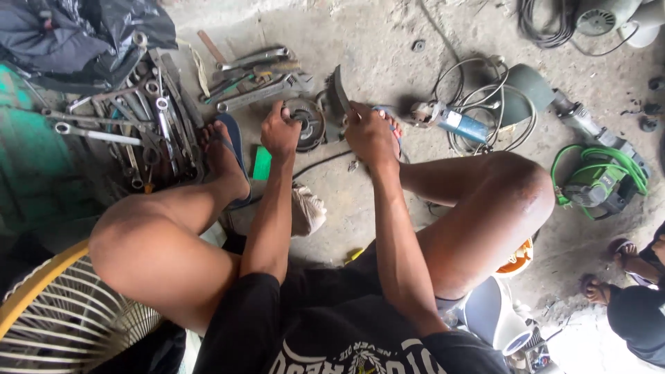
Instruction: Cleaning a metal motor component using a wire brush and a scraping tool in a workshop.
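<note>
Sitting on the concrete floor (388, 62) between the person's feet, the round dark machine part (307, 123) is under manual work: the left hand (280, 131) rests on its rim with fingers curled narrow over the edge, and the right hand (369, 135) grips a flat dark tool (339, 90) held upright just beside it, fingers closed around its lower end. Judged from this, the step in hand is steadying and working the part, and any further move calls for a firm left-hand hold. Spanners (131, 125) lie spread at the left, a blue power tool (457, 125) at the right.
</note>
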